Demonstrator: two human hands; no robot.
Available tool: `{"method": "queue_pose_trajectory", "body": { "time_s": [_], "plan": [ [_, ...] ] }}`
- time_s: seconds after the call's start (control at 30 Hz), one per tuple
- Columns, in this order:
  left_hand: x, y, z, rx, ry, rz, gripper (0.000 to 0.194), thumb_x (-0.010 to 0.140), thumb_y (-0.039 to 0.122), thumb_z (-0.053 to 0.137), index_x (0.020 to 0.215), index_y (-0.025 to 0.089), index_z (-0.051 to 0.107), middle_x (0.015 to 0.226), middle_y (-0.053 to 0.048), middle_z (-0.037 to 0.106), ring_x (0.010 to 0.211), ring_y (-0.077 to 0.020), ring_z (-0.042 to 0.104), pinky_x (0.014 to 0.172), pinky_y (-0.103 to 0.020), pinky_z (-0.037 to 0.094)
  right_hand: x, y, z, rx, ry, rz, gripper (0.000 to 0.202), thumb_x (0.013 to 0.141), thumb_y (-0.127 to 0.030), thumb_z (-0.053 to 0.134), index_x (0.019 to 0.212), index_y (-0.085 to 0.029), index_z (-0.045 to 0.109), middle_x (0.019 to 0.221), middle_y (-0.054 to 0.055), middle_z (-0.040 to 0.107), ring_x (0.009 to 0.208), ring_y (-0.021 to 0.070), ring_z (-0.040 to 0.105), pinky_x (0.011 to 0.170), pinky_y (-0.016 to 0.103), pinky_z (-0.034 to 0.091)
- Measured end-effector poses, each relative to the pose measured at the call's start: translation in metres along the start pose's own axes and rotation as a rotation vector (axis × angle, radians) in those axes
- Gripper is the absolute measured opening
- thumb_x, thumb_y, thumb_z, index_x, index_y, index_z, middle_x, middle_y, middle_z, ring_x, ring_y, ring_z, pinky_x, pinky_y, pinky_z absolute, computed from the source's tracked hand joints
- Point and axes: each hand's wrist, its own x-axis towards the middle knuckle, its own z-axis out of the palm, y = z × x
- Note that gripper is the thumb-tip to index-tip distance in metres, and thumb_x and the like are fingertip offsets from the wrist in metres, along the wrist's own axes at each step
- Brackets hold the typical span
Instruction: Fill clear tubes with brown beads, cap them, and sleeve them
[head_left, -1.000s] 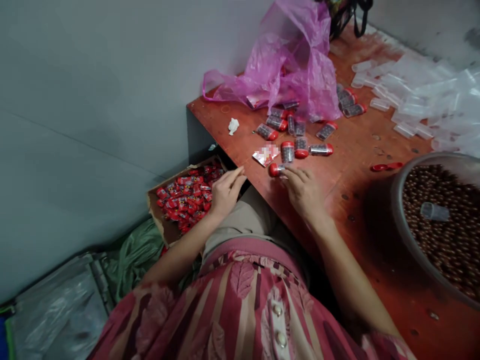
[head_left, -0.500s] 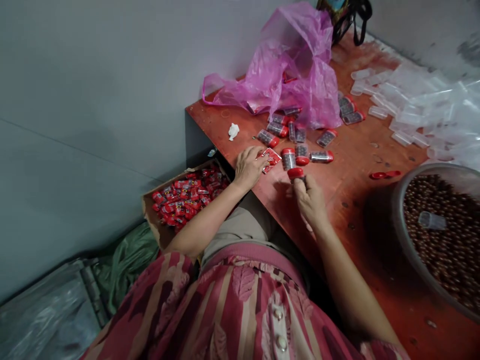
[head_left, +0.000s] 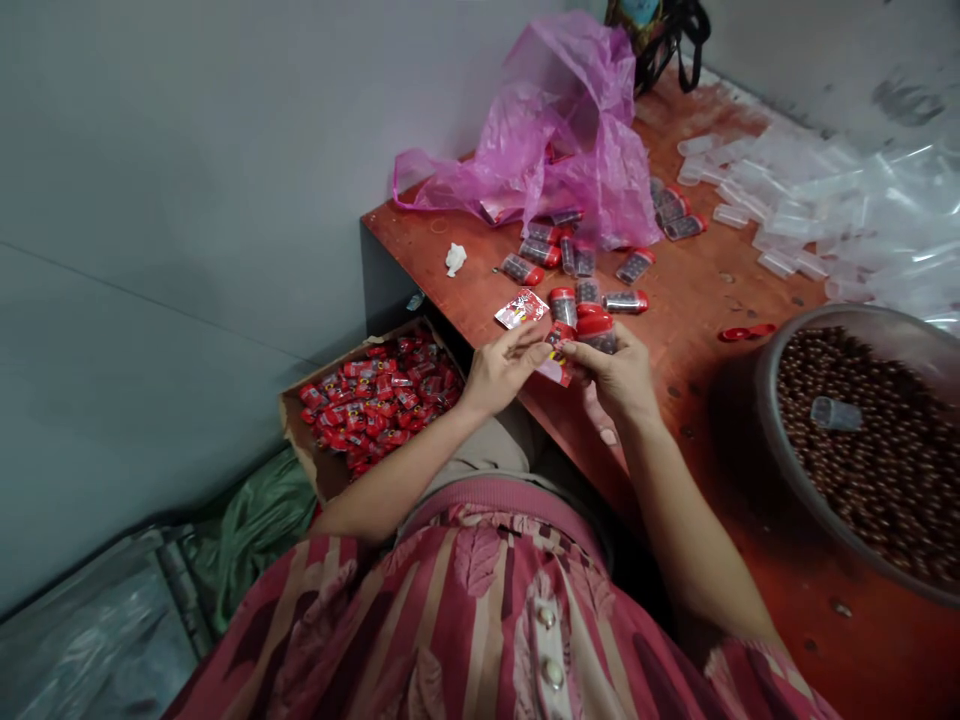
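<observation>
My left hand [head_left: 501, 372] is closed on a small red printed plastic wrapper [head_left: 555, 368], pinched between thumb and fingers. In my right hand [head_left: 621, 378] is a clear plastic tube with a red cap [head_left: 597, 330] and dark balls inside; its thumb and fingertip meet the wrapper's right edge. Another red and silver wrapper [head_left: 522, 308] lies flat on the table just beyond my left fingers. Behind the hands lie several filled red-capped tubes, among them an upright-looking one [head_left: 562, 307] and one on its side [head_left: 625, 302].
A cardboard box [head_left: 295, 425] of red-wrapped tubes stands left below the red table [head_left: 675, 330]. At right are a large tub [head_left: 766, 385] of brown balls with a clear tube in it, two red caps [head_left: 739, 333] and piled clear tubes [head_left: 810, 200]. A pink bag [head_left: 585, 120] lies behind.
My left hand has picked up a wrapper and moved it right and nearer. My right hand has brought the tube up beside it, so the hands now meet. The view has shifted slightly.
</observation>
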Motion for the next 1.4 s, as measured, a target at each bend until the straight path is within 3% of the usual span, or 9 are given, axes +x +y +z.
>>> {"method": "queue_pose_trajectory", "body": {
  "time_s": [0.1,0.17,0.3,0.4,0.5,0.7,1.03,1.23,1.4],
  "plan": [
    [0.002,0.003,-0.001,-0.167,-0.216,-0.195,0.035,0.076,0.047,0.066,0.071,0.013,0.072,0.061,-0.002,0.063,0.06,-0.0127,0.059,0.058,-0.022,0.046,0.002,-0.009,-0.011,-0.068,-0.176,0.023,0.033,0.056,-0.029,0.084,0.071,-0.017,0.057,0.049,-0.007,0.057,0.038,0.0071,0.047,0.036,0.018,0.035],
    [0.003,0.003,0.003,-0.318,-0.285,-0.346,0.036,0.066,0.047,0.075,0.062,0.012,0.069,0.055,0.0,0.06,0.054,-0.0104,0.056,0.056,-0.023,0.046,0.005,-0.011,-0.016,-0.104,-0.237,0.039,0.034,0.054,-0.029,0.085,0.07,-0.017,0.057,0.049,-0.007,0.056,0.038,0.0067,0.046,0.036,0.018,0.034],
    [0.0,0.005,0.015,-0.558,-0.182,-0.578,0.036,0.053,0.041,0.085,0.064,0.01,0.069,0.063,-0.003,0.066,0.059,-0.0106,0.061,0.062,-0.025,0.053,0.004,-0.006,-0.023,-0.104,-0.149,0.032,0.033,0.059,-0.034,0.082,0.073,-0.018,0.056,0.05,-0.008,0.055,0.04,0.0069,0.047,0.037,0.018,0.037],
    [-0.002,0.006,0.022,-0.659,-0.047,-0.655,0.033,0.054,0.034,0.086,0.064,0.009,0.066,0.066,-0.004,0.068,0.059,-0.01,0.062,0.06,-0.023,0.054,-0.01,0.006,-0.028,-0.05,0.011,-0.023,0.027,0.073,-0.041,0.072,0.08,-0.02,0.056,0.067,-0.004,0.062,0.05,0.0078,0.055,0.044,0.019,0.045],
    [-0.001,0.007,0.025,-0.786,0.078,-0.711,0.029,0.058,0.025,0.085,0.06,0.01,0.06,0.064,-0.003,0.066,0.056,-0.0094,0.062,0.058,-0.023,0.054,-0.036,0.02,-0.031,0.077,0.029,-0.011,0.023,0.078,-0.042,0.066,0.089,-0.023,0.057,0.082,-0.003,0.062,0.066,0.0106,0.063,0.056,0.024,0.054],
    [0.002,0.007,0.037,-1.006,0.191,-0.744,0.025,0.065,0.023,0.082,0.07,0.011,0.06,0.065,-0.001,0.067,0.057,-0.0112,0.064,0.059,-0.024,0.055,-0.085,0.037,-0.019,-0.215,0.037,-0.071,0.025,0.088,-0.04,0.057,0.108,-0.024,0.056,0.083,-0.001,0.062,0.068,0.0139,0.065,0.067,0.031,0.058],
    [-0.004,0.017,0.048,-1.03,0.109,-0.69,0.032,0.059,0.031,0.085,0.066,0.012,0.06,0.061,0.001,0.064,0.054,-0.0088,0.06,0.057,-0.021,0.05,-0.08,0.045,-0.012,-0.53,0.192,-0.233,0.029,0.088,-0.04,0.057,0.11,-0.021,0.059,0.091,0.004,0.063,0.072,0.0166,0.063,0.065,0.033,0.054],
    [-0.005,0.017,0.051,-0.977,0.053,-0.62,0.034,0.054,0.032,0.086,0.069,0.012,0.064,0.064,0.001,0.066,0.056,-0.0086,0.06,0.056,-0.02,0.048,-0.076,0.047,-0.01,-0.261,0.196,-0.234,0.042,0.083,-0.036,0.065,0.12,-0.025,0.049,0.089,0.0,0.061,0.062,0.0129,0.064,0.057,0.028,0.056],
    [-0.001,0.011,0.048,-1.051,0.13,-0.613,0.026,0.063,0.026,0.082,0.071,0.011,0.062,0.067,0.0,0.067,0.059,-0.0095,0.063,0.062,-0.022,0.052,-0.077,0.049,-0.013,-0.218,0.246,-0.246,0.04,0.08,-0.035,0.069,0.114,-0.025,0.051,0.088,-0.001,0.059,0.062,0.012,0.063,0.055,0.026,0.057]
  ]
}}
